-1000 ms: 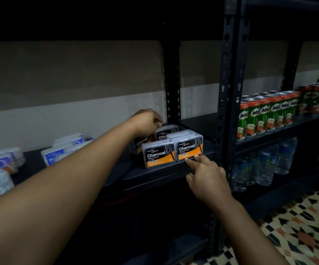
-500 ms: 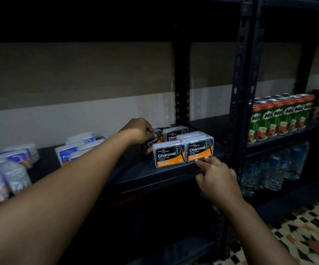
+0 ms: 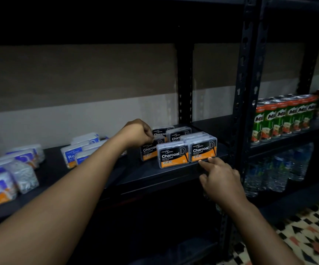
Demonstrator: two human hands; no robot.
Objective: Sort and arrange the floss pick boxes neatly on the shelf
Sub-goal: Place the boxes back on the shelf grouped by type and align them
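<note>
Several black-and-orange Charcoal floss pick boxes stand in rows at the right end of the dark shelf (image 3: 154,175). My left hand (image 3: 138,133) grips the top of the left Charcoal box (image 3: 149,153), which stands a little behind the front pair. The front middle box (image 3: 172,156) and the front right box (image 3: 202,149) stand side by side near the shelf's edge. My right hand (image 3: 218,175) points its forefinger against the lower front of the front right box. Two more Charcoal boxes (image 3: 175,133) stand behind.
Blue-and-white floss pick boxes (image 3: 78,153) lie loosely along the shelf's left part, more at the far left (image 3: 1,180). A black upright post (image 3: 240,111) bounds the shelf on the right. Beyond it stand green Milo cans (image 3: 281,117) above water bottles (image 3: 277,171).
My left hand has slid forward with the left Charcoal box, bringing it nearer the front row. My right forefinger stays at the front right box. The view has shifted slightly.
</note>
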